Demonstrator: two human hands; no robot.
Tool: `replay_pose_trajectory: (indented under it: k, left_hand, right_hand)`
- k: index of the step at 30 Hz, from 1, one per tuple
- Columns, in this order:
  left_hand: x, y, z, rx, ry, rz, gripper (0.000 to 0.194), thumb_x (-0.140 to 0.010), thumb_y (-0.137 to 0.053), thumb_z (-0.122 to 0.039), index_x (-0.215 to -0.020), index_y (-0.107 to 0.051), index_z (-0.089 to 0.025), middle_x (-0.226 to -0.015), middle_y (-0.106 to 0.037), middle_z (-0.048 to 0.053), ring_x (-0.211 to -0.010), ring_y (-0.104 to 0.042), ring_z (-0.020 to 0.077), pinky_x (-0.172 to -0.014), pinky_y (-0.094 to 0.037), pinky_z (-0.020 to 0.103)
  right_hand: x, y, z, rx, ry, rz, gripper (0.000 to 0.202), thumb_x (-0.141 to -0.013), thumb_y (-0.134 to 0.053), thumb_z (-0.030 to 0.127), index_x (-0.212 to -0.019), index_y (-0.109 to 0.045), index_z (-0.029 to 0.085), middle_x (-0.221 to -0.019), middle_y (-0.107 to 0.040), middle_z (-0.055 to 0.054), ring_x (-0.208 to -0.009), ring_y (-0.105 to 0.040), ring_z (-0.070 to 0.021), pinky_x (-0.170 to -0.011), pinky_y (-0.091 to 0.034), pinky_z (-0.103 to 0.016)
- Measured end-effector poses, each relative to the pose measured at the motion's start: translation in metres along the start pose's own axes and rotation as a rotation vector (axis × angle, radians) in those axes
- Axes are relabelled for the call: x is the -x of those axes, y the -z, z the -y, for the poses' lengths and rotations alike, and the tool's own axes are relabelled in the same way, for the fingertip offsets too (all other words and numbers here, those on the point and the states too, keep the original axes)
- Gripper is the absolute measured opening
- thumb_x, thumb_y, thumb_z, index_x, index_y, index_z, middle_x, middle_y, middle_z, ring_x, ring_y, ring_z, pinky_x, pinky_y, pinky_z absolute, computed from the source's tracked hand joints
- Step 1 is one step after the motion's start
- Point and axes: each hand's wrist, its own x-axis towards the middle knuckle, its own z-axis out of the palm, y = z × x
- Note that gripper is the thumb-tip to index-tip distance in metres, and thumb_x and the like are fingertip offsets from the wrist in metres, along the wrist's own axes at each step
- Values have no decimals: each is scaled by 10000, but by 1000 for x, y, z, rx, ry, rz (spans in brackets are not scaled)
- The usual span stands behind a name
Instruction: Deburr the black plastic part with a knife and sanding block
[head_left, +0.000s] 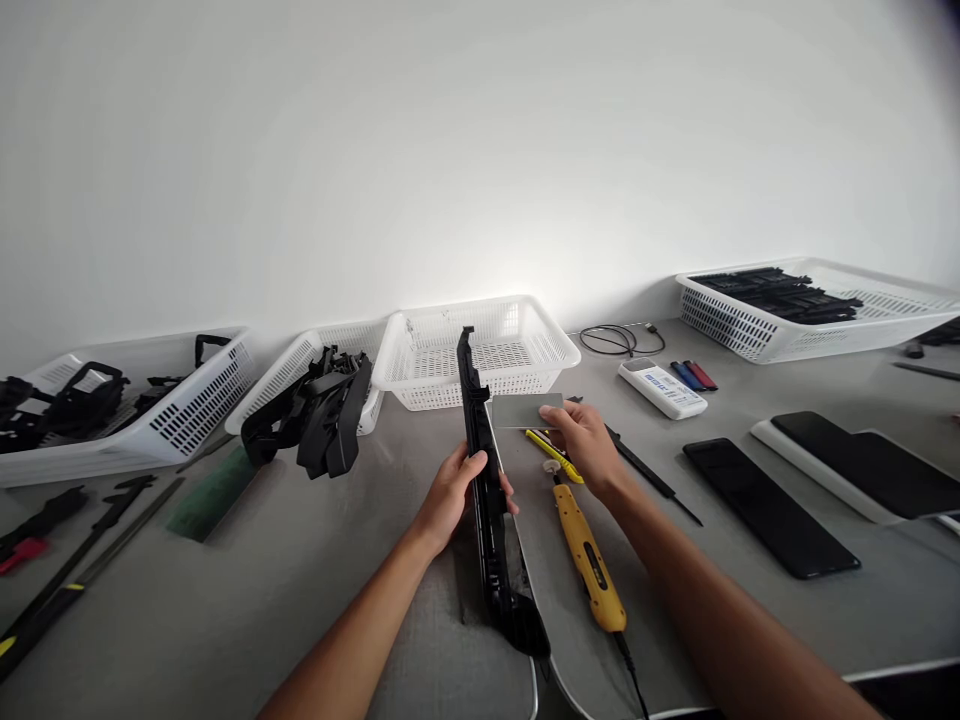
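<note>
My left hand [448,495] is closed around the middle of a long black plastic part [491,530], which stands tilted on edge over the table. Pinched in my right hand [586,445] is a flat grey rectangular sheet [517,411]. The sheet's left end meets the upper part of the black piece; whether they touch I cannot tell. Below my right hand lies a yellow corded rotary tool [589,560] with a small round head. A yellow utility knife [555,457] and a thin black pointed tool [652,470] are close by.
White baskets [480,385] line the wall; several hold black plastic parts [330,400]. At right are a white handheld device [664,388], markers [694,376], a black phone [769,505] and a black cable [622,340]. Files and calipers [112,505] lie left, near a green sheet [214,495].
</note>
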Motion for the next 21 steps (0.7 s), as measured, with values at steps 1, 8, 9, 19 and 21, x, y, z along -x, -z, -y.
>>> replay_pose_trajectory:
  k: [1, 8, 9, 19, 21]
  left_hand:
    - [0, 0, 0, 12, 12, 2, 414, -925, -665, -562, -1052, -535, -190, -768, -752, 49, -612, -764, 256, -520, -554, 287]
    - [-4, 4, 1, 141, 74, 30, 677, -967, -467, -703, -1220, -630, -96, -858, -797, 160, -566, -744, 269, -511, -543, 323]
    - [-4, 5, 1, 169, 54, 36, 684, -964, -472, -705, -1257, -622, -105, -841, -794, 141, -568, -744, 272, -523, -552, 335]
    - [-2, 2, 7, 73, 29, 136, 861, -891, -292, -896, -782, -673, -131, -567, -674, 90, -480, -676, 221, -491, -519, 300]
    - [-2, 1, 9, 63, -13, 87, 754, -912, -376, -851, -962, -655, -152, -596, -694, 54, -461, -669, 216, -458, -511, 291]
  right_hand:
    - [1, 0, 0, -28, 2, 47, 452, -854, -673, 585, -681, -450, 232, -595, -292, 69, -535, -222, -104, -510, -192, -286]
    - [0, -5, -9, 77, -34, 188, 473, -858, -665, 596, -667, -435, 229, -597, -301, 67, -536, -245, -100, -508, -198, -276]
    - [0, -4, -10, 74, -27, 151, 471, -856, -662, 594, -665, -433, 230, -598, -308, 64, -539, -256, -103, -508, -208, -276]
    - [6, -9, -2, 171, 82, 146, 421, -885, -598, 539, -654, -446, 220, -614, -350, 44, -562, -297, -111, -536, -223, -281]
    - [3, -5, -6, 189, 73, 60, 398, -872, -585, 502, -635, -427, 224, -605, -342, 43, -559, -286, -111, -535, -218, -284]
